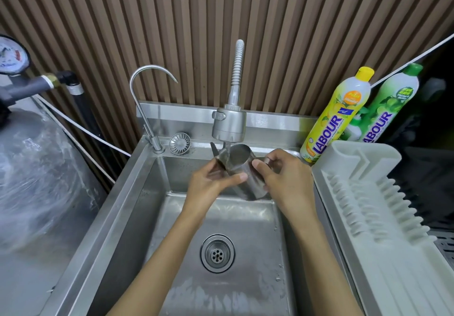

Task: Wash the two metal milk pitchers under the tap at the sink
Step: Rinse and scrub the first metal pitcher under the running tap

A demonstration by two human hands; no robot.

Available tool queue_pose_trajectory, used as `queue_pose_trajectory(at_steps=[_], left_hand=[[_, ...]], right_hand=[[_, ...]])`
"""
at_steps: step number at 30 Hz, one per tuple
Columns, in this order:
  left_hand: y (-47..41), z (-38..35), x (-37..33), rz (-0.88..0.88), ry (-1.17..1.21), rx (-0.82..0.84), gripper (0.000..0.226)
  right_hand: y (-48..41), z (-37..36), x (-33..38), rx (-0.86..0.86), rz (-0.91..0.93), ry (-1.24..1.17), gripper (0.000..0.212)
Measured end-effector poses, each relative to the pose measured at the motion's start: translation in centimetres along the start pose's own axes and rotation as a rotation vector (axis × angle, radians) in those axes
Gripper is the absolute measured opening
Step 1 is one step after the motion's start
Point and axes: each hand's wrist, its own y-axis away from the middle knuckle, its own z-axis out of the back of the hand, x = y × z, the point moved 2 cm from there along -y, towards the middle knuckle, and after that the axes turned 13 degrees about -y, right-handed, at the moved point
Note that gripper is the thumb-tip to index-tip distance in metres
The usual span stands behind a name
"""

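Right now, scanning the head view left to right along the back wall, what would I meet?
Pressure gauge → gooseneck tap → strainer plug → spray tap head → yellow detergent bottle → green detergent bottle.

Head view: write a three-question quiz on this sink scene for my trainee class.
1. Which tap is the pitcher held under? A gooseneck tap, B spray tap.
2. True or false: only the left hand grips the pitcher.
3. Fill in: the drying rack stands to the ___ of the sink.
Key: 1 B; 2 false, the right hand grips it too; 3 right.
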Motion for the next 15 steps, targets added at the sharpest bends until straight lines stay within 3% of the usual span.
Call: queue_pose_trajectory(at_steps=[2, 5, 8, 10, 15], left_hand=[[-0.6, -0.4, 0.1, -0.018, 0.084, 0.0, 0.052], [-1.5, -0.7, -0.4, -0.081, 0.157, -0.107, 0.075], [-1.5, -0.2, -1.4, -0.22, -0.013, -0.305, 0.084], [-0.9, 0.3, -2.1, -0.3, -0.157, -0.38, 0.086], [0.7, 1.0, -1.9, -0.286, -0.388, -0.502, 0.092]], right_hand=[[0.0, -0.2, 0.1, -0.027, 0.031, -0.002, 0.022], [-0.6, -1.1, -1.1, -0.005, -0.063, -0.351, 0.018], [-0.8, -2.6, -2.2, 0.126, -0.226, -0.814, 0.022], [-0.6, -3.6, -2.7, 0.202, -0.309, -0.988, 0.021], [0.1, -3.8, -2.9, 0.251, -0.402, -1.01, 0.014]])
